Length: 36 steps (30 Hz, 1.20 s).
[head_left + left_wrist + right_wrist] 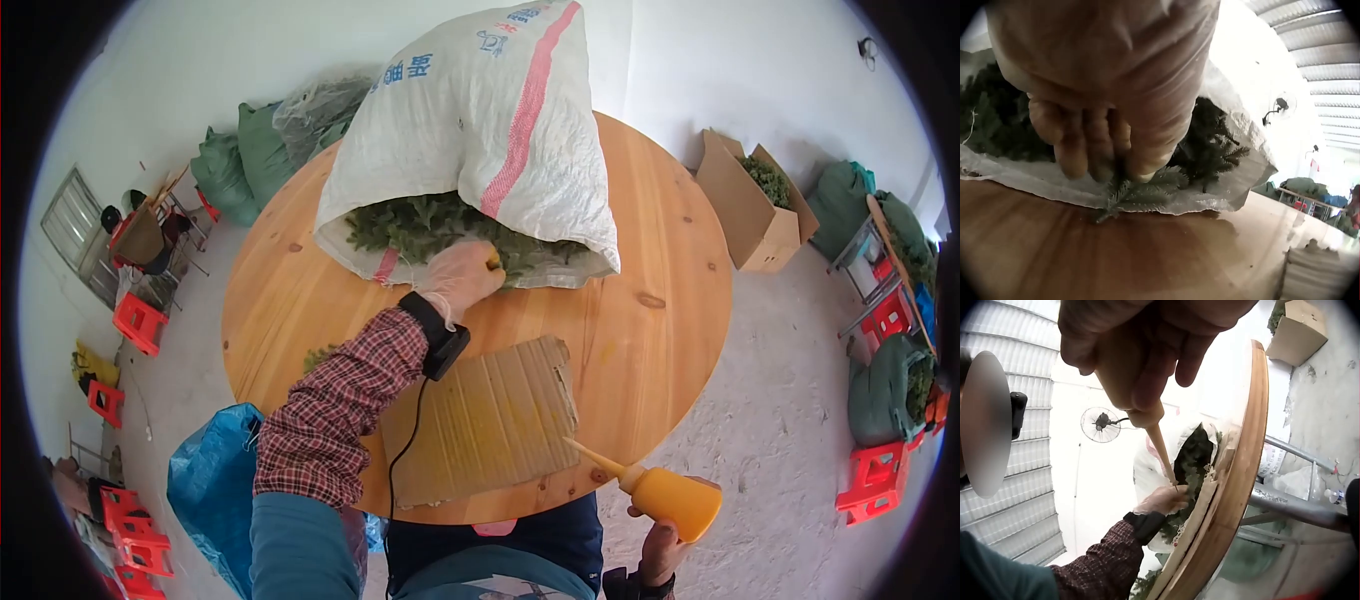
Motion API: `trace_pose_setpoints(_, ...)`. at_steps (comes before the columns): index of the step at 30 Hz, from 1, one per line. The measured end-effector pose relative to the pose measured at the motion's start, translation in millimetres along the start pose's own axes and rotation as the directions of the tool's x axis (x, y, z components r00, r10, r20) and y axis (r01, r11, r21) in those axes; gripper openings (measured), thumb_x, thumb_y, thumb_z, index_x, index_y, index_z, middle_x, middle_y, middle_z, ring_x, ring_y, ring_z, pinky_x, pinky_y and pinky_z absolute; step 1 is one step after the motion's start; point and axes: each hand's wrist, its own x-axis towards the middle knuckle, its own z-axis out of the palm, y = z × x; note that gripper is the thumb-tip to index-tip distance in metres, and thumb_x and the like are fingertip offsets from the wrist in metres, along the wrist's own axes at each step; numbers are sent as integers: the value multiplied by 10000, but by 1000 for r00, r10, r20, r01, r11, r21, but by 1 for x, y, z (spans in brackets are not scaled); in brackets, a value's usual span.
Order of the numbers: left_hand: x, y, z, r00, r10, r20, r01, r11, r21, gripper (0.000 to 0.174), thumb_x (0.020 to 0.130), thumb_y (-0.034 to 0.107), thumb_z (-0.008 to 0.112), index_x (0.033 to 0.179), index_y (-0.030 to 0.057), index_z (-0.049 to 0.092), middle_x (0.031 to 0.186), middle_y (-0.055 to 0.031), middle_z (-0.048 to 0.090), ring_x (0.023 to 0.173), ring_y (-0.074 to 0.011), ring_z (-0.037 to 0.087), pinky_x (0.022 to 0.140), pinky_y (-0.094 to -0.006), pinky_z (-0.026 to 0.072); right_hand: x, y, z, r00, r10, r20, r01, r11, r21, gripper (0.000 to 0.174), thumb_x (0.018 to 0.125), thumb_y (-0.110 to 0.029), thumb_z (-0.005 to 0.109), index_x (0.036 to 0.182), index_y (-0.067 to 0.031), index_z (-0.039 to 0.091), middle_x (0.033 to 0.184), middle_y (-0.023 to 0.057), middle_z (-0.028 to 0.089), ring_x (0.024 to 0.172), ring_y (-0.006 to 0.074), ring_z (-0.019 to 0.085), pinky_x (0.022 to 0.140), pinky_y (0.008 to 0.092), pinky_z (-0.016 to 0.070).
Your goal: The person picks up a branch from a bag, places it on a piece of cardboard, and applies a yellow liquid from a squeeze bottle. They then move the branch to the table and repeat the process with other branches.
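My left hand (463,277), in a thin clear glove, is at the mouth of a white woven sack (450,120) with a pink stripe. Dark green sprigs (420,222) fill the sack's opening. In the left wrist view, my thumb and fingers pinch a small green sprig (1141,195), its stem end pointing down toward the table. My right hand (662,545) grips a yellow squeeze bottle (678,503) at the table's near right edge. Its long nozzle (598,456) points left, the tip overlapping the edge of a corrugated cardboard piece (490,420) in the head view.
The sack and cardboard lie on a round wooden table (660,330). A bit of greenery (318,357) lies by my left sleeve. A blue bag (215,480) hangs at the near left edge. Beyond the table stand a cardboard box (750,220), green sacks (222,178) and red stools (140,322).
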Motion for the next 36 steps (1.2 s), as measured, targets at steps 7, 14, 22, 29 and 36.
trace_pose_setpoints(7,-85,19,-58,942,-218,255,324,789,-522,342,906,315,677,920,-26,703,785,-54,662,723,-103,597,660,-288,498,0,1,4,999,26,-27,-24,998,49,869,822,-713,674,1236,4,410,993,130,582,715,244,693,576,311,566)
trace_pose_setpoints(14,-228,45,-58,906,-260,333,364,881,-303,305,935,287,661,940,-12,722,752,-94,702,614,-207,673,582,-340,527,-5,18,6,999,-44,25,45,998,-45,924,819,-766,626,1281,6,415,1101,122,534,757,242,690,553,317,579)
trace_pose_setpoints(22,-254,44,-80,928,364,77,-371,892,257,238,897,212,676,1088,78,722,988,-42,701,840,-229,678,711,-362,543,-8,7,26,986,-140,88,150,982,-119,936,814,-792,600,1248,24,453,1099,112,506,730,229,677,548,311,575)
trace_pose_setpoints(29,-265,70,-39,955,263,137,-293,904,310,281,877,196,691,1141,103,696,1064,-34,679,924,-220,663,761,-354,539,-19,-16,41,989,25,145,-26,1000,7,896,705,-670,810,1172,18,477,1056,146,578,951,244,603,856,373,491)
trace_pose_setpoints(36,-265,71,-48,994,107,34,-110,991,82,312,866,181,696,1164,88,688,1101,-56,685,948,-237,667,779,-341,525,-20,-21,49,991,-110,71,111,994,-11,882,691,-620,841,1179,14,470,1060,149,583,958,240,607,866,371,494)
